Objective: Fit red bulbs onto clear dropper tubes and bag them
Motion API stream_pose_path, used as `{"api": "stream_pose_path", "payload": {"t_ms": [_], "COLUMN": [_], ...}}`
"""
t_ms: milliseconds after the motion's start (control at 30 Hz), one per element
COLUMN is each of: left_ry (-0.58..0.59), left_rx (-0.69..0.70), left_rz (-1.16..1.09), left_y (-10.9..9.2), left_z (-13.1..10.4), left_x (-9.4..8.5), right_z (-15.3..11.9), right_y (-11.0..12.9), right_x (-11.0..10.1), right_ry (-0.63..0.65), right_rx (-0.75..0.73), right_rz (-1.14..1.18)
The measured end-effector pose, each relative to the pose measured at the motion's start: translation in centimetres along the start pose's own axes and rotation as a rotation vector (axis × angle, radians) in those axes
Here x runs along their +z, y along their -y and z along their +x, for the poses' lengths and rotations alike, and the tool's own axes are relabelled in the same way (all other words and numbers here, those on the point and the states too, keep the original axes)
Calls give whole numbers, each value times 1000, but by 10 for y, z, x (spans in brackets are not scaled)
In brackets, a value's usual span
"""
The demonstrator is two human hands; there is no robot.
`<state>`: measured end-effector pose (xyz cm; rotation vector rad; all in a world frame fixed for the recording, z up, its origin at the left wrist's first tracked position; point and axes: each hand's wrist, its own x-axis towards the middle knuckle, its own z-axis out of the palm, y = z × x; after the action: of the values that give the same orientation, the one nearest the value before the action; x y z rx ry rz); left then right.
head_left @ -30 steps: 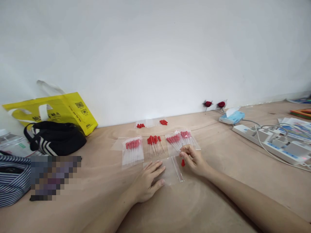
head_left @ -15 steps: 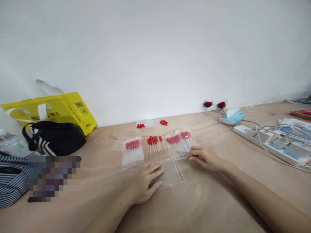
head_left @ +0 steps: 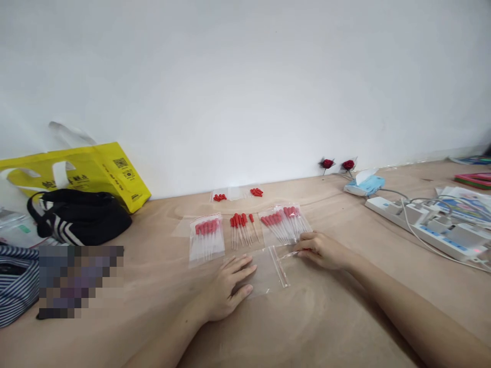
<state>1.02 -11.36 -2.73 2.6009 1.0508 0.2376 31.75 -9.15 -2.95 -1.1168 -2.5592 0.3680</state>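
A clear zip bag (head_left: 263, 273) lies flat on the table before me. My left hand (head_left: 230, 286) rests on its left side, fingers spread and pressing lightly on the plastic. To the right of the bag, my right hand (head_left: 320, 249) is closed in a pinch round a red-bulbed dropper (head_left: 306, 250), mostly covered by the fingers; its clear stem points left at the bag's zip edge. Beyond the hands are a zip bag of droppers (head_left: 207, 237), several loose droppers (head_left: 241, 227) and a wider spread of bagged droppers (head_left: 284, 225).
Small bags with red bulbs (head_left: 257, 192) lie near the wall. A yellow tote bag (head_left: 123, 176), a black cap (head_left: 92, 217) and striped cloth (head_left: 17, 286) are at left. To the right stand a power strip (head_left: 418, 225) with cables, a blue tissue pack (head_left: 366, 185) and two artificial roses (head_left: 348, 165).
The whole view has shifted slightly. My left hand stays on the bag, and the right hand still pinches the dropper, its stem a little farther from the zip edge.
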Motion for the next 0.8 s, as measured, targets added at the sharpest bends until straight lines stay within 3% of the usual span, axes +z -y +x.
{"api": "stream_pose_path", "payload": {"t_ms": [300, 600, 800], "left_ry": [-43, -53, -36], "left_rx": [-8, -9, 4], "left_rz": [-34, -43, -16], "left_y": [-6, -6, -3], "left_z": [0, 0, 2], "left_x": [-2, -2, 1], "right_z": [10, 5, 17], "right_y": [22, 27, 37], "right_x": [19, 11, 34], "right_ry": [-106, -97, -178], "right_rx": [-72, -46, 123], "right_rz": [115, 222, 614]}}
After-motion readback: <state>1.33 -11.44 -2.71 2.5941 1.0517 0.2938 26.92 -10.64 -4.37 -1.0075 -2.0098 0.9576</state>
